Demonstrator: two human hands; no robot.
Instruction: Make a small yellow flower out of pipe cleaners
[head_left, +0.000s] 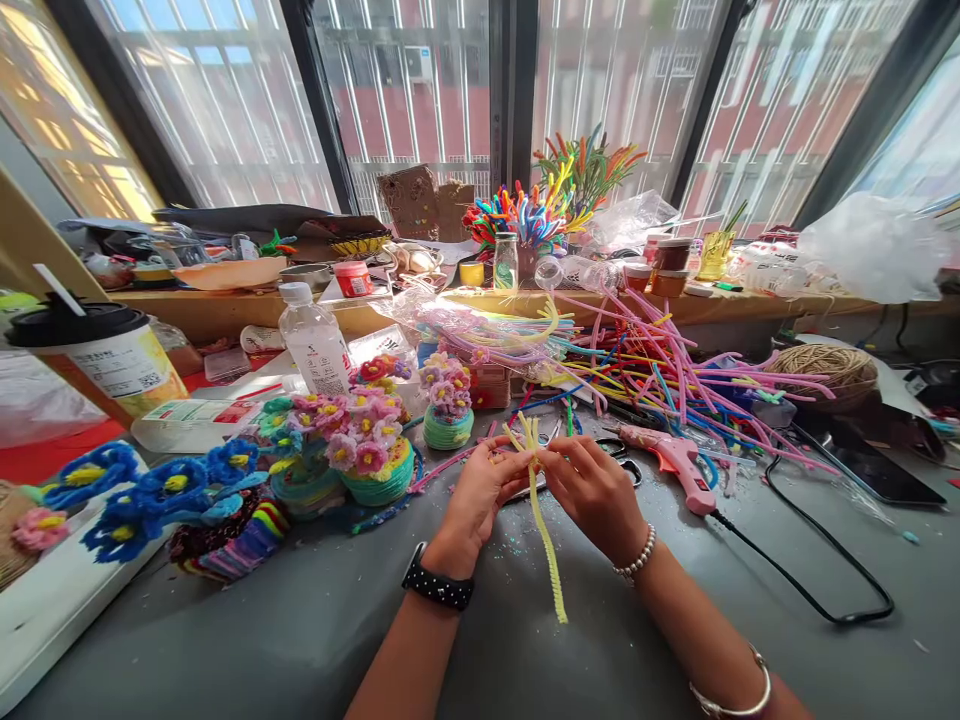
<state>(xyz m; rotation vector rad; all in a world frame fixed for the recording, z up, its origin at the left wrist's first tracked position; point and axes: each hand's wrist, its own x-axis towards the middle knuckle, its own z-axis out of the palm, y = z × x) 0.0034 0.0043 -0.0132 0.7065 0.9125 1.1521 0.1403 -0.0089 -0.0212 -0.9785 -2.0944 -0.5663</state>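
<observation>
Yellow pipe cleaners (546, 540) are pinched between my two hands over the grey table. Several short ends fan out above the fingers, and one long twisted tail hangs down toward me. My left hand (484, 490), with a dotted watch strap at the wrist, closes on them from the left. My right hand (592, 485), wearing a beaded bracelet, grips them at the same spot with thumb and fingertips. Behind the hands lie scissors (630, 468), partly hidden by my fingers. A pink glue gun (671, 465) rests just right of my right hand.
Pipe-cleaner flowers in small pots (379, 470) stand to the left, near a water bottle (311, 340) and a drink cup (97, 360). Loose coloured pipe cleaners (675, 370) spread across the back. The glue gun's black cord (795, 590) loops at right, near a phone (874, 470) and twine (825, 372).
</observation>
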